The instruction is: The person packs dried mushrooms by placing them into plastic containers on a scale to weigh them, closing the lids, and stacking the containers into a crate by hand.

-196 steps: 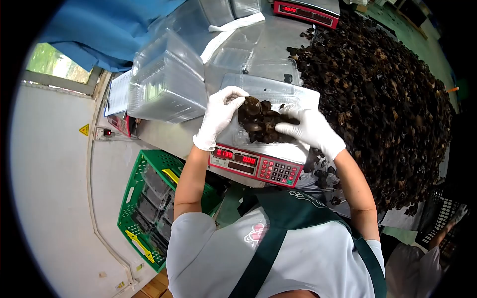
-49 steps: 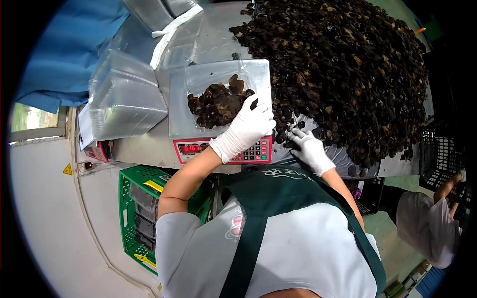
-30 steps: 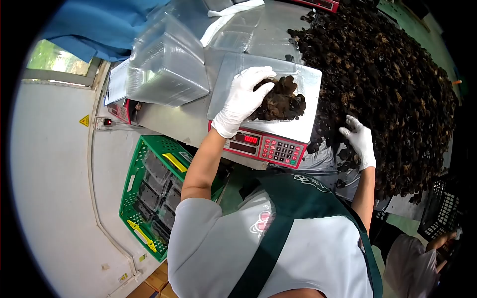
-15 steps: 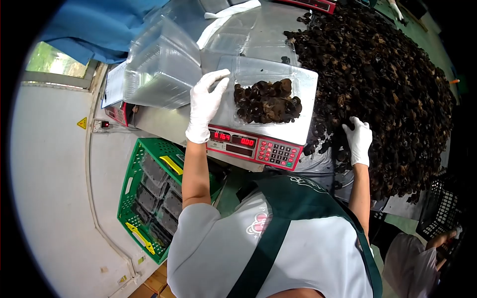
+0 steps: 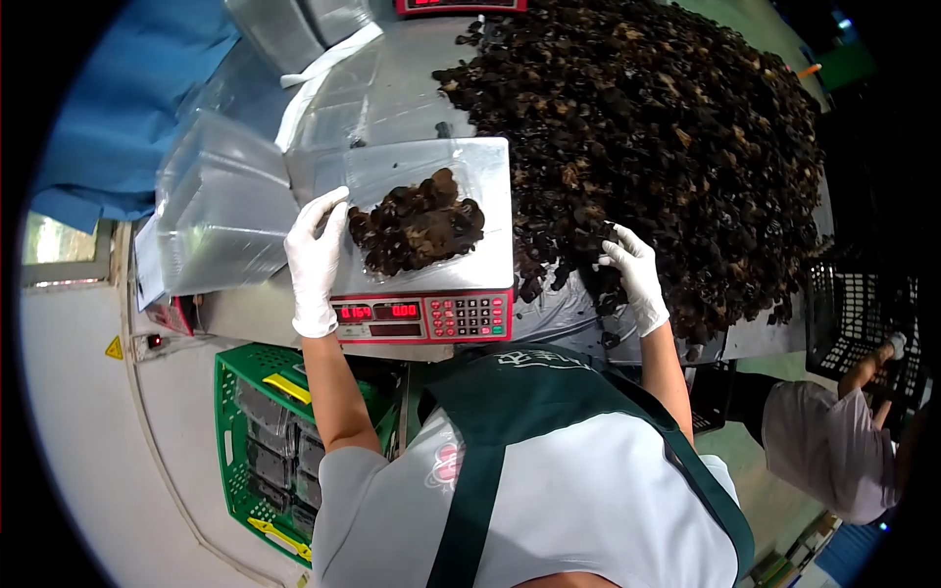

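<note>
A clear tray holding dark brown fungus pieces (image 5: 417, 223) rests on the metal plate of a red scale (image 5: 421, 318), whose display reads 0.164. My left hand (image 5: 316, 250), in a white glove, is at the left edge of the plate beside the tray, fingers apart and nothing in them. At the near edge of the large dark fungus heap (image 5: 667, 147), my gloved right hand (image 5: 635, 269) has its fingers curled at some loose pieces. Whether it grips one is too small to make out.
Stacked clear trays (image 5: 225, 211) stand left of the scale. Below the table edge is a green crate (image 5: 230, 431) with packed boxes. A second red scale (image 5: 461, 5) is at the top. Another person (image 5: 828, 441) is at the right beside a black crate (image 5: 848, 318).
My left hand has moved off the fungus in the tray to the plate's left edge. My right hand's fingers have curled in at the heap. The view has turned.
</note>
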Demonstrator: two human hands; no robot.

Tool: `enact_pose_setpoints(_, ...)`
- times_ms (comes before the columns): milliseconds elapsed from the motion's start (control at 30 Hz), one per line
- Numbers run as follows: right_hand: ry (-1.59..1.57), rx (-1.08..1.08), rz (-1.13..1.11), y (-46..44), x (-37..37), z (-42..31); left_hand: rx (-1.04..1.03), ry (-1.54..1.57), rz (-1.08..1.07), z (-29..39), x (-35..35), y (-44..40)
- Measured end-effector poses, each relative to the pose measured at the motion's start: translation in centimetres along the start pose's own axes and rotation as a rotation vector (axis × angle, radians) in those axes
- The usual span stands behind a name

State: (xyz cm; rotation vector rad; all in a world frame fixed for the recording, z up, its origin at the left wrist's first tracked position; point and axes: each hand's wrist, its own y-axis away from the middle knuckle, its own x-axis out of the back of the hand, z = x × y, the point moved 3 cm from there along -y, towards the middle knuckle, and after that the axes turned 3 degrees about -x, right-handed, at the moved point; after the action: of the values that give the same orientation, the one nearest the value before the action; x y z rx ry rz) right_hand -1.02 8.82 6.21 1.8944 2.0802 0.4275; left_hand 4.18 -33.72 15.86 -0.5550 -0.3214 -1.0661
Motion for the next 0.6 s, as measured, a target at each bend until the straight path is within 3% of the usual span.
enact_pose_setpoints(133, -0.161, -0.067, 0.075, -0.7, 1.2, 1.6, 0.002, 0.054, -0.022, 0.4, -0.6, -0.1)
enact_pose_setpoints(300, -0.089, -0.086, -0.049, -0.3, 1.0, 1.4, 0.002, 0.048, -0.023, 0.2, -0.3, -0.2)
enact_pose_setpoints(367, 0.242, -0.043, -0.072, 0.6, 0.1, 0.1, -0.006, 0.033, -0.02, 0.3, -0.2, -0.1)
enact_pose_setpoints(500, 0.773, 0.316, 0.21, -1.3, 1.0, 0.7, 0.006, 0.037, -0.028, 0.6, -0.5, 0.0)
enact_pose_setpoints(533, 0.938, 0.253, 0.258, -0.7, -0.2, -2.1, 0.002, 0.032, -0.033, 0.7, -0.6, 0.0)
enact_pose_setpoints(600, 1.098, 0.425, 0.265, -2.0, -1.1, -2.2, 0.026, 0.037, -0.038, 0.9, -0.9, 0.1)
